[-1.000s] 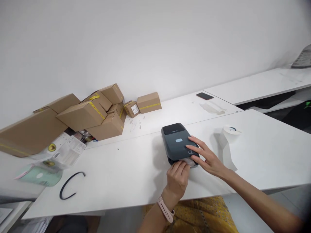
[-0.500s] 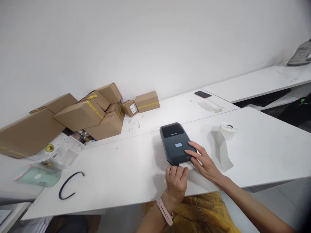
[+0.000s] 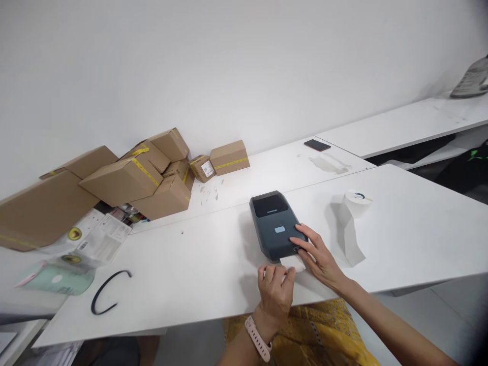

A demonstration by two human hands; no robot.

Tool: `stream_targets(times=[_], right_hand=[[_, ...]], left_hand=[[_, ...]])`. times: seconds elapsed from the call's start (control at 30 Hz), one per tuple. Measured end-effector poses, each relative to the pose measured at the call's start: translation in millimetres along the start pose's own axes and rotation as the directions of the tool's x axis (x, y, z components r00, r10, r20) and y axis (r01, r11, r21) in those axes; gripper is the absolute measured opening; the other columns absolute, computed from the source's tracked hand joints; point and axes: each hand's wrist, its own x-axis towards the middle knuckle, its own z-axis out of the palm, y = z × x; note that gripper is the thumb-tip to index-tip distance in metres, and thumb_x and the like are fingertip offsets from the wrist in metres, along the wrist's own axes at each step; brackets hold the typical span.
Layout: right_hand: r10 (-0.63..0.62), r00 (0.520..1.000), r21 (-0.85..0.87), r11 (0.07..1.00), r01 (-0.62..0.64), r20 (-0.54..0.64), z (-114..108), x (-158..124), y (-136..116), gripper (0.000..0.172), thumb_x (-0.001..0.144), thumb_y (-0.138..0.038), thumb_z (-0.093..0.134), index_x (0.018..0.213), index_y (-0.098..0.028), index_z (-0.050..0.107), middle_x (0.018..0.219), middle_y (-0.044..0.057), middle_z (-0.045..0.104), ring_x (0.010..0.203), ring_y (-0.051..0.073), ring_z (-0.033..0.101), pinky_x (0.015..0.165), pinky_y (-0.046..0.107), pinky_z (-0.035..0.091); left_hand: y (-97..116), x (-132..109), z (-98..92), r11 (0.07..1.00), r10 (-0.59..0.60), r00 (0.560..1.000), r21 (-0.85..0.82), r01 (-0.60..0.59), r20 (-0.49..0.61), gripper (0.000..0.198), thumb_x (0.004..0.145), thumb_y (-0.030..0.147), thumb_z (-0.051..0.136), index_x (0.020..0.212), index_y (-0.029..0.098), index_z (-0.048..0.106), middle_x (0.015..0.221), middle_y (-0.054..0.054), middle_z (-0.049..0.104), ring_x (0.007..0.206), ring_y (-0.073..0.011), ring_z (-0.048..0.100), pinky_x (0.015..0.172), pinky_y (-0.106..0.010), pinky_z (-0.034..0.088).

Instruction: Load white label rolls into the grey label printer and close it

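A dark grey label printer [image 3: 274, 223] sits on the white table [image 3: 190, 274]. A white label [image 3: 293, 263] sticks out of its front slot. My left hand [image 3: 275, 292], with a pink watch on the wrist, pinches the near edge of that label with closed fingers. My right hand [image 3: 318, 254] lies on the printer's front right corner, fingers stretched out, with one fingertip on a round button.
A white label roll [image 3: 354, 203] with a loose strip hanging down stands right of the printer. Several cardboard boxes [image 3: 129, 175] are piled at the back left, with plastic mailers [image 3: 76, 249] and a black curved band [image 3: 109, 290] nearby. A phone [image 3: 317, 145] lies farther back.
The label has come farther out of the printer. My left hand has drawn back toward me with it. My right hand has stayed on the printer's front corner.
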Motion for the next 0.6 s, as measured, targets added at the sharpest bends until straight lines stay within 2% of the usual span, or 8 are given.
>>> stream_targets(times=[0.13, 0.2, 0.23, 0.3, 0.37, 0.4, 0.47, 0.6], right_hand=[[0.016, 0.997, 0.022, 1.000, -0.014, -0.076, 10.6, -3.8, 0.0, 0.041, 0.097, -0.019, 0.040, 0.134, -0.031, 0.050, 0.149, 0.007, 0.037, 0.140, 0.030, 0.032, 0.110, 0.057, 0.035], [0.027, 0.991, 0.031, 0.999, -0.023, -0.127, 15.0, -3.6, 0.0, 0.039, 0.098, -0.022, 0.037, 0.133, -0.031, 0.052, 0.147, 0.007, 0.039, 0.138, 0.030, 0.033, 0.109, 0.058, 0.034], [0.032, 0.989, 0.029, 0.999, -0.028, -0.146, 16.6, -3.3, 0.2, 0.039, 0.099, -0.024, 0.035, 0.133, -0.030, 0.052, 0.146, 0.008, 0.041, 0.138, 0.030, 0.034, 0.109, 0.058, 0.034], [0.028, 0.986, 0.020, 0.999, -0.025, -0.165, 18.3, -2.7, 1.0, 0.041, 0.100, -0.027, 0.032, 0.136, -0.030, 0.051, 0.145, 0.008, 0.042, 0.136, 0.031, 0.036, 0.109, 0.058, 0.034], [0.012, 0.985, 0.016, 1.000, -0.010, -0.174, 18.7, -2.2, 1.9, 0.043, 0.100, -0.028, 0.029, 0.138, -0.030, 0.049, 0.145, 0.008, 0.043, 0.135, 0.031, 0.037, 0.109, 0.058, 0.034], [0.007, 0.984, 0.019, 1.000, -0.003, -0.179, 18.6, -2.1, 2.1, 0.044, 0.100, -0.028, 0.028, 0.139, -0.030, 0.049, 0.144, 0.008, 0.043, 0.135, 0.031, 0.038, 0.109, 0.058, 0.034], [0.010, 0.982, 0.034, 0.999, -0.004, -0.189, 18.8, -2.1, 1.9, 0.044, 0.100, -0.027, 0.028, 0.139, -0.031, 0.049, 0.144, 0.008, 0.043, 0.135, 0.031, 0.038, 0.108, 0.058, 0.034], [0.041, 0.977, 0.050, 0.998, -0.031, -0.211, 22.2, -3.3, -0.2, 0.044, 0.100, -0.025, 0.029, 0.137, -0.030, 0.051, 0.144, 0.007, 0.043, 0.135, 0.031, 0.037, 0.107, 0.060, 0.033]], left_hand=[[-6.3, -0.2, -3.0, 0.980, -0.101, 0.994, -0.167, 0.105, 0.033, 0.023, 0.086, 0.022, 0.063, 0.109, 0.025, 0.068, 0.093, -0.007, 0.068, 0.089, -0.0213, 0.058, 0.087, -0.038, 0.041], [-12.7, 5.1, -1.2, 0.883, -0.332, 0.940, -0.326, 0.338, 0.076, 0.039, 0.092, 0.034, 0.053, 0.130, 0.027, 0.056, 0.128, -0.011, 0.059, 0.119, -0.0266, 0.052, 0.100, -0.042, 0.039], [-16.2, 9.8, 1.3, 0.773, -0.482, 0.868, -0.408, 0.486, 0.122, 0.046, 0.095, 0.038, 0.047, 0.140, 0.028, 0.047, 0.144, -0.011, 0.047, 0.132, -0.0270, 0.043, 0.106, -0.043, 0.036], [-22.8, 21.8, 8.9, 0.431, -0.717, 0.638, -0.541, 0.722, 0.280, 0.058, 0.097, 0.047, 0.038, 0.151, 0.031, 0.025, 0.160, -0.006, 0.023, 0.145, -0.0245, 0.026, 0.114, -0.040, 0.031], [-27.7, 33.9, 17.8, 0.130, -0.739, 0.480, -0.600, 0.790, 0.473, 0.071, 0.094, 0.055, 0.042, 0.154, 0.030, 0.014, 0.163, -0.004, 0.014, 0.147, -0.0236, 0.021, 0.115, -0.037, 0.032], [-29.2, 38.9, 21.6, 0.038, -0.718, 0.448, -0.612, 0.790, 0.533, 0.076, 0.091, 0.057, 0.047, 0.154, 0.029, 0.014, 0.163, -0.004, 0.015, 0.147, -0.0236, 0.022, 0.115, -0.035, 0.032], [-30.6, 45.2, 26.3, -0.045, -0.686, 0.437, -0.633, 0.773, 0.582, 0.082, 0.087, 0.056, 0.056, 0.154, 0.028, 0.017, 0.162, -0.004, 0.019, 0.146, -0.0241, 0.024, 0.115, -0.035, 0.033], [-29.4, 47.5, 25.1, -0.058, -0.674, 0.462, -0.664, 0.746, 0.577, 0.082, 0.086, 0.050, 0.061, 0.153, 0.027, 0.021, 0.159, -0.006, 0.027, 0.143, -0.0257, 0.032, 0.114, -0.037, 0.035]])
